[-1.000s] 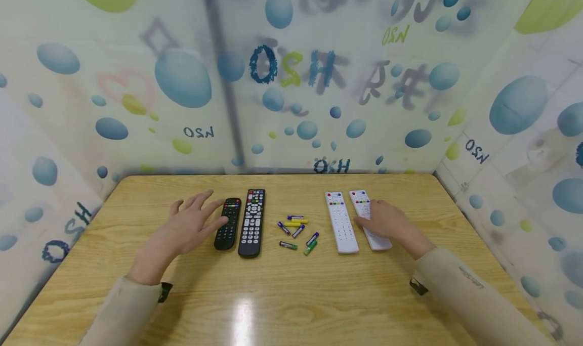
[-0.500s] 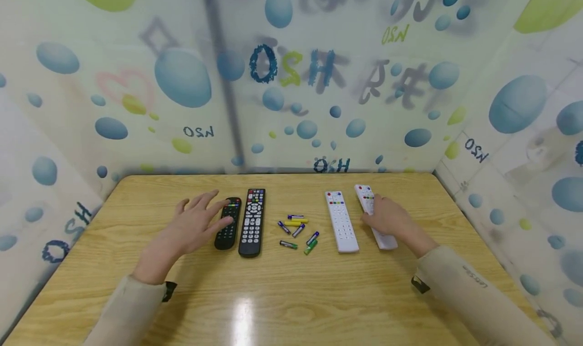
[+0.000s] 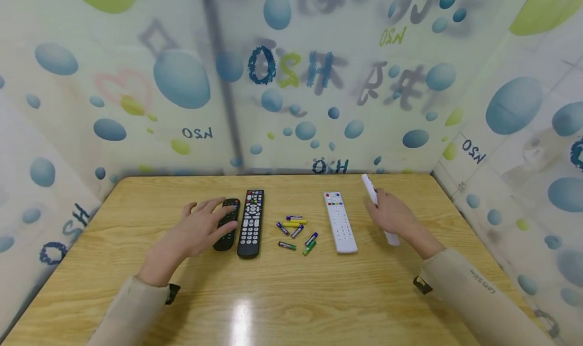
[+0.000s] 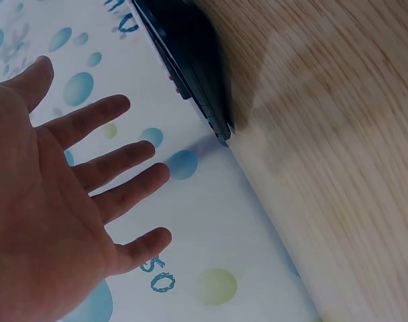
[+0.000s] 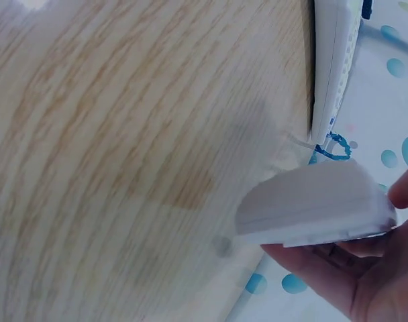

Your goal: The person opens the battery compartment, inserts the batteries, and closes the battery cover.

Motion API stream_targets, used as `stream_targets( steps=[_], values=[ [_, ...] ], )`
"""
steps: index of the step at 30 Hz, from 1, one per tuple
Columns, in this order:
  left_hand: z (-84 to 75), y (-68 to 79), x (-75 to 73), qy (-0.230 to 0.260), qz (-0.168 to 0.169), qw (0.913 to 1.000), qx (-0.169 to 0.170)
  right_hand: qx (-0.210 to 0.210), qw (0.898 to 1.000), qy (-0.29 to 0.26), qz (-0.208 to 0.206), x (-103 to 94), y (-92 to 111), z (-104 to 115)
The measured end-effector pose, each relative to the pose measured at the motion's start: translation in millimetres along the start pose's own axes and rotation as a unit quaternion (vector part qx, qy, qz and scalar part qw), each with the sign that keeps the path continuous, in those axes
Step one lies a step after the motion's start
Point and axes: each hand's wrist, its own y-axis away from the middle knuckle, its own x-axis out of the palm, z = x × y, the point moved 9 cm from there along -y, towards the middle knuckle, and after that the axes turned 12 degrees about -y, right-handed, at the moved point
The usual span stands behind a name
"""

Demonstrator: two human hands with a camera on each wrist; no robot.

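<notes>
Right hand (image 3: 392,216) holds white remote control (image 5: 311,201) between thumb and fingers, tipped sideways, right of flat-lying white twin (image 3: 340,222). Left hand (image 3: 197,230): fingers spread wide, near smaller black remote control (image 3: 225,240). Step seemingly picking up; next move likely calls for steady pinch.

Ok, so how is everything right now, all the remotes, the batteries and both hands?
Small black remote: lying face up, partly hidden by the left hand
Big black remote: lying face up
Held white remote: gripped in the right hand, tipped on its side
Other white remote: lying face up
Batteries: loose, lying in a small cluster
Left hand: open, fingers spread
Right hand: holding a remote
</notes>
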Motion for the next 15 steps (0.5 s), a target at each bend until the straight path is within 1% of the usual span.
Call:
stream_targets(
  steps=[8,15],
  values=[
    [-1.1,-0.4,-0.4,-0.004,-0.008,1.0000,0.001,-0.021,0.999,-0.022,-0.031,-6.3,0.3,2.9],
    [-1.6,-0.9,0.7,-0.010,-0.002,0.9999,-0.004,-0.038,0.997,-0.040,-0.047,-7.5,0.7,7.5]
  ],
)
